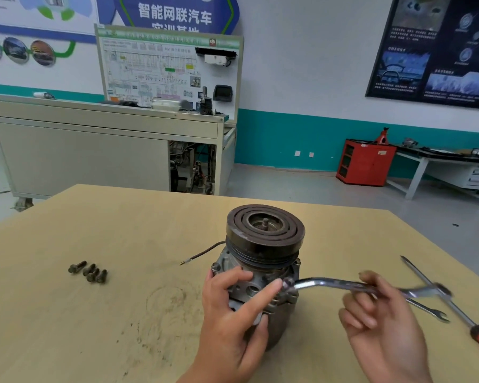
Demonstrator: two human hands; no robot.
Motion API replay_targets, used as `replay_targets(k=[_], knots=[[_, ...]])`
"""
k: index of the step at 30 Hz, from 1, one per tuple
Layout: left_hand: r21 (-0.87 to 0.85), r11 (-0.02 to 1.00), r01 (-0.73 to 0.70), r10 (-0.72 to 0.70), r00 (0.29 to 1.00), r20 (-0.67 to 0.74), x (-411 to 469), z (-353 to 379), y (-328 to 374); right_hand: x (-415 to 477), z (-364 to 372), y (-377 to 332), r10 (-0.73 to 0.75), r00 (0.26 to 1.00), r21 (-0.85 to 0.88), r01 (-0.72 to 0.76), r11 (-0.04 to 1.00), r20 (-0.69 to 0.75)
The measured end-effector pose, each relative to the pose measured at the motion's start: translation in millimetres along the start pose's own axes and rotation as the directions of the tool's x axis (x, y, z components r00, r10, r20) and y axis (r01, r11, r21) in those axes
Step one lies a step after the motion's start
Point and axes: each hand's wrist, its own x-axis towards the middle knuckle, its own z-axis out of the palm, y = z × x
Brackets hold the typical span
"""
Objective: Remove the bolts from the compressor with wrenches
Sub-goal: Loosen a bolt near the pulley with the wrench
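Observation:
The compressor [263,252] stands upright on the wooden table [122,230], its dark pulley on top. My left hand [233,310] grips its grey body from the near left side, index finger stretched toward a bolt [288,281] on the right flank. A bent ring wrench [335,284] sits on that bolt, its shaft running right. My right hand [382,322] is blurred under the shaft, fingers loosely curled and touching the wrench near its middle. Several removed bolts [88,271] lie on the table to the left.
A second open-end wrench [429,310] and a screwdriver with an orange handle [454,308] lie at the table's right edge. A thin wire [202,251] trails left from the compressor. Benches and a red cabinet [364,163] stand far behind.

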Motion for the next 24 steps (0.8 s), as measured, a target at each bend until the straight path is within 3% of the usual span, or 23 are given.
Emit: replay_targets(k=[1,2,4,7,11,12,13,14,15,16,19,22,24], knots=[[-0.006,1.0,0.019,-0.018,1.0,0.001,0,0,0,-13,2,2,-0.042,0.988,-0.049,0.035,0.998,-0.151],[-0.01,0.999,0.036,-0.036,0.999,0.003,0,0,0,-26,-2,-3,-0.046,0.981,-0.045,0.038,0.998,-0.19],[-0.019,0.998,0.059,-0.059,0.998,0.012,0,0,1,-38,-11,-7,0.027,1.0,0.079,-0.026,0.997,-0.005],[-0.022,0.996,0.081,-0.081,0.996,0.022,0,-1,2,-51,-1,-4,0.08,0.991,0.047,-0.085,0.995,0.108],[-0.008,0.996,0.094,-0.094,0.995,0.031,1,-2,3,-64,11,-4,0.014,1.0,-0.227,-0.009,0.974,0.017],[-0.003,0.995,0.096,-0.096,0.995,0.034,1,-2,3,-67,20,0,-0.037,0.999,-0.329,0.032,0.944,-0.011],[0.0,0.995,0.098,-0.098,0.995,0.035,1,-3,4,-69,27,5,-0.041,0.997,-0.479,0.066,0.875,0.062],[0.001,0.995,0.095,-0.095,0.995,0.034,2,-3,4,-66,30,13,0.188,0.958,-0.444,-0.074,0.893,0.218],[0.002,0.996,0.087,-0.087,0.996,0.032,2,-3,4,-73,28,12,0.207,0.974,-0.473,-0.14,0.87,0.092],[0.006,0.997,0.076,-0.076,0.997,0.027,3,-3,4,-78,36,13,0.123,0.991,-0.551,-0.127,0.825,-0.044],[0.019,0.999,0.048,-0.049,0.999,0.014,3,-2,5,-76,44,12,-0.015,1.0,-0.696,-0.009,0.718,-0.028],[-0.016,0.999,0.047,-0.047,0.999,0.001,4,-2,5,-56,40,2,-0.092,0.995,-0.688,0.043,0.725,-0.035],[-0.032,0.999,0.044,-0.044,0.999,0.001,3,-2,5,-33,34,-3,-0.178,0.974,-0.595,0.059,0.802,-0.143]])
